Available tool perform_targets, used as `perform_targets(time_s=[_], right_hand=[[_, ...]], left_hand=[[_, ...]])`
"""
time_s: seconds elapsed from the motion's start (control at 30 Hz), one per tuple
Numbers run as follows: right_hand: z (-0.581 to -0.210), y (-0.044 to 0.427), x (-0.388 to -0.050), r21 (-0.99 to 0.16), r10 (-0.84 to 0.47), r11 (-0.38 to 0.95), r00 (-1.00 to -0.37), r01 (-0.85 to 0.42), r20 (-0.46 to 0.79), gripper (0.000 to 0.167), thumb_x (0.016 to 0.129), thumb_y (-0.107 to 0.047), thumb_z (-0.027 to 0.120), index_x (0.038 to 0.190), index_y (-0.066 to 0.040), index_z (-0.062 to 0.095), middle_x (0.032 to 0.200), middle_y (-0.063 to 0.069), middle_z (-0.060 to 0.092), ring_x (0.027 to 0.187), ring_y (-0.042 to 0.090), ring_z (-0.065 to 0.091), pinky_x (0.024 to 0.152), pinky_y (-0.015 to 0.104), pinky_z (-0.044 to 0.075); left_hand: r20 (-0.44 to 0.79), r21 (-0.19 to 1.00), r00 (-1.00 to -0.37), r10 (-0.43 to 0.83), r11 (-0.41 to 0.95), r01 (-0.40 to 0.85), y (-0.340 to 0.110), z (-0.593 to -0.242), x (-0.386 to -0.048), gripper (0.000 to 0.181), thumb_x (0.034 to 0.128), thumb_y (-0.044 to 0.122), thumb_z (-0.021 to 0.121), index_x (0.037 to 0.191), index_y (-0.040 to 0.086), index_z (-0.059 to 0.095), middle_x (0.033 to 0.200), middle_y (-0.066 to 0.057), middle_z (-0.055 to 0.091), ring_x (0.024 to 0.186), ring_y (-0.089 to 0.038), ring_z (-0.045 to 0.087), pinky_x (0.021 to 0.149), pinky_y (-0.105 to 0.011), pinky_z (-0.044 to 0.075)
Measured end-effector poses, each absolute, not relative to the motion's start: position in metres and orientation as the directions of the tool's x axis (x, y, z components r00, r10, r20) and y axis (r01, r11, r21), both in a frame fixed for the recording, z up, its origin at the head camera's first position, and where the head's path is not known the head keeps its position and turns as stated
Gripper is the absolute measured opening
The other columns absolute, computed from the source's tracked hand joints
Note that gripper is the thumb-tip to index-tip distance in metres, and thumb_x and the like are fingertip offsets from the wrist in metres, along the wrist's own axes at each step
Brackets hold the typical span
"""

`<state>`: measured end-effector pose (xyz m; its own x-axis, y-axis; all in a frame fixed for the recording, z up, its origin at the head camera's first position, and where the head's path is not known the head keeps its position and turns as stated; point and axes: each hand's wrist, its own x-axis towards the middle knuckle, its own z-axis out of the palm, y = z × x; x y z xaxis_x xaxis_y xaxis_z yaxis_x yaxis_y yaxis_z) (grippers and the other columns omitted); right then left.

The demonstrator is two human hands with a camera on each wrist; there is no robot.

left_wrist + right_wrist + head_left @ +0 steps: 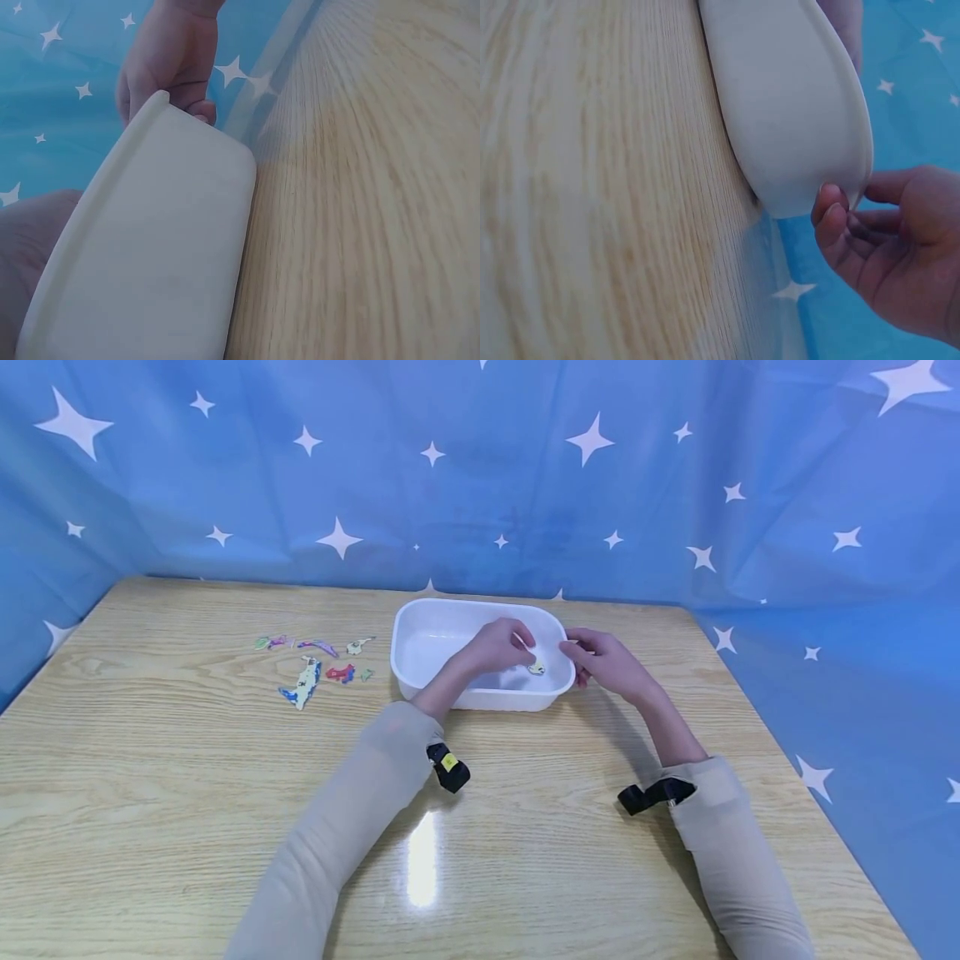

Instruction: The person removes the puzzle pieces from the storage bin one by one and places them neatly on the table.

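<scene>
A white plastic bin (435,647) stands on the wooden table, its long side towards me. My left hand (497,646) reaches over the near wall into it, fingers bent and a gap showing between forefinger and thumb. Right by those fingertips is a small pale-yellow flat piece (536,668); whether they touch it is hard to see. The bin's right end is held at the rim by my right hand (606,662). In the right wrist view, the fingers (831,221) of that hand curl against the end wall. The bin's outer wall (157,232) hides most of my left hand in the left wrist view.
Several small flat coloured pieces lie left of the bin, among them a larger pale one with blue edges (303,683), a red and blue one (341,673) and a purple strip (318,647). A blue curtain with white stars (337,538) hangs behind the table.
</scene>
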<state>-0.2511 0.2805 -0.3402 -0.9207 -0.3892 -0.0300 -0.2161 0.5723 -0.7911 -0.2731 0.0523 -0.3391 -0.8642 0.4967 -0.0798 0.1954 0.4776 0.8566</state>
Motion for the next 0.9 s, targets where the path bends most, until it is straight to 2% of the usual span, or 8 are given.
perform_targets(time_s=[0.17, 0.4, 0.67, 0.9], right_hand=[[-0.340, 0.280, -0.251, -0.790, -0.392, 0.573, -0.919, -0.218, -0.031, 0.044, 0.108, -0.028, 0.050, 0.142, 0.000, 0.051, 0.080, 0.017, 0.058, 0.065, 0.027, 0.058, 0.063, 0.043, 0.053], [-0.340, 0.281, -0.251, -0.785, -0.396, 0.579, -0.918, -0.220, -0.035, 0.044, 0.108, -0.028, 0.049, 0.142, 0.000, 0.051, 0.082, 0.017, 0.059, 0.065, 0.027, 0.059, 0.064, 0.042, 0.054], [-0.339, 0.281, -0.250, -0.785, -0.392, 0.582, -0.919, -0.214, -0.039, 0.044, 0.108, -0.029, 0.049, 0.142, -0.001, 0.051, 0.081, 0.016, 0.059, 0.066, 0.028, 0.059, 0.065, 0.044, 0.054], [-0.339, 0.281, -0.251, -0.787, -0.385, 0.582, -0.922, -0.204, -0.046, 0.045, 0.108, -0.030, 0.049, 0.143, -0.001, 0.050, 0.081, 0.016, 0.059, 0.065, 0.028, 0.059, 0.064, 0.043, 0.053]], left_hand=[[-0.101, 0.817, -0.844, 0.527, 0.528, 0.231, 0.059, -0.341, -0.280, 0.033, 0.0908, 0.009, 0.071, 0.120, -0.003, 0.065, 0.114, -0.015, 0.065, 0.098, -0.023, 0.059, 0.081, -0.025, 0.047], [-0.168, 0.744, -0.802, 0.573, 0.608, 0.279, 0.067, -0.342, -0.284, 0.041, 0.0904, 0.009, 0.072, 0.129, -0.001, 0.062, 0.125, -0.014, 0.063, 0.106, -0.024, 0.058, 0.089, -0.027, 0.046], [-0.130, 0.666, -0.797, 0.590, 0.647, 0.371, 0.071, -0.347, -0.282, 0.021, 0.0884, 0.008, 0.074, 0.107, 0.002, 0.067, 0.097, -0.007, 0.061, 0.086, -0.019, 0.052, 0.075, -0.025, 0.042], [-0.109, 0.685, -0.811, 0.574, 0.634, 0.357, 0.070, -0.346, -0.279, 0.021, 0.0857, 0.005, 0.076, 0.102, 0.002, 0.063, 0.093, -0.006, 0.058, 0.083, -0.020, 0.051, 0.070, -0.024, 0.041]])
